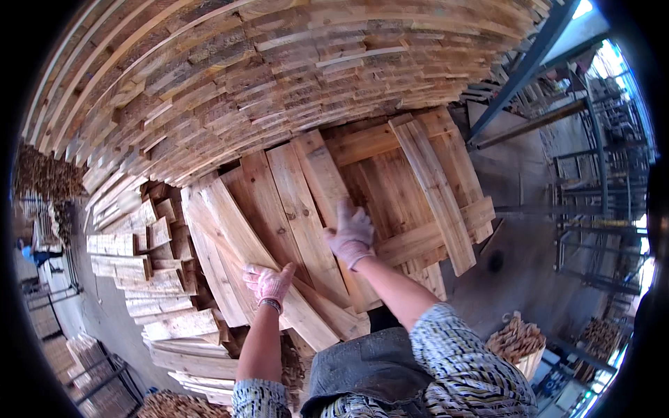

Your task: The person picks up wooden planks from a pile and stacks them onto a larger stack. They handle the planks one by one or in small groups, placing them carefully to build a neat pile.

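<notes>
Grasping a slanted plank (240,224), set just off centre and running from 9 o'clock down to 6, with the gloved left hand (268,282) astride it, fingers half curled over one edge and thumb at the other. Reaching with the gloved right hand (352,233) onto a second board (319,167), running from 11 o'clock to 5, with fingers loosely spread and blurred; impossible to tell whether gripping or merely resting. Lying between the two, knotty boards (286,202) side by side; slanting near 3 o'clock, a narrow plank (437,188). Towering at 12 o'clock, a great lumber stack (300,70); stepped at 8, shorter boards (185,324). Visible farther out, a blue-grey beam (519,73) at 2 o'clock and bundled wood pieces (517,338) at 4.
</notes>
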Available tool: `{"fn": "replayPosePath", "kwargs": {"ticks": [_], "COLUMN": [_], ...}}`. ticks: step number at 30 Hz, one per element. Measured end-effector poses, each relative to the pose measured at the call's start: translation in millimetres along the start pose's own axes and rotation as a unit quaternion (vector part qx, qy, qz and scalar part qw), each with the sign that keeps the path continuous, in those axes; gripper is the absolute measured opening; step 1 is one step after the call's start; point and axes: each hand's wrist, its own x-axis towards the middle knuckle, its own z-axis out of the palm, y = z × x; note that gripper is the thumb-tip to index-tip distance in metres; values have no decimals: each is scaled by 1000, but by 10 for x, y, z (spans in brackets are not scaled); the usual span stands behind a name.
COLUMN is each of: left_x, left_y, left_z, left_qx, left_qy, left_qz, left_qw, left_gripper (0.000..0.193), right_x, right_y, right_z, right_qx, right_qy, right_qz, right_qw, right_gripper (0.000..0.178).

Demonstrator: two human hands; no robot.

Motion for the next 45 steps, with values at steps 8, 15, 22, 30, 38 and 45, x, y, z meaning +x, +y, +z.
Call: {"fn": "replayPosePath", "kwargs": {"ticks": [8, 15, 22, 30, 38, 45], "left_x": [-22, 169, 113, 173, 115, -258], "left_y": [90, 2, -220, -164, -252, -148], "left_z": [7, 91, -19, -85, -41, -173], "left_qx": [-17, -35, -30, -22, -2, -11], "left_qy": [-32, -14, -1, -8, -13, -19], "left_qz": [7, 1, 3, -11, -15, -58], "left_qw": [999, 999, 1000, 1000, 1000, 998], "left_gripper": [148, 151, 148, 147, 146, 145], "right_x": [379, 475, 908, 472, 529, 759], "right_y": [812, 920, 2334, 1483, 1859, 1786], "right_z": [-174, 51, -745, -938, -704, -255], "right_qx": [-3, 107, -88, 44, 110, -40], "right_qy": [104, 5, 3, -9, 29, 123], "right_qz": [-17, -84, 63, -1, -56, -134], "right_qw": [994, 991, 994, 999, 992, 983], "right_gripper": [80, 84, 107, 103, 89, 80]}}
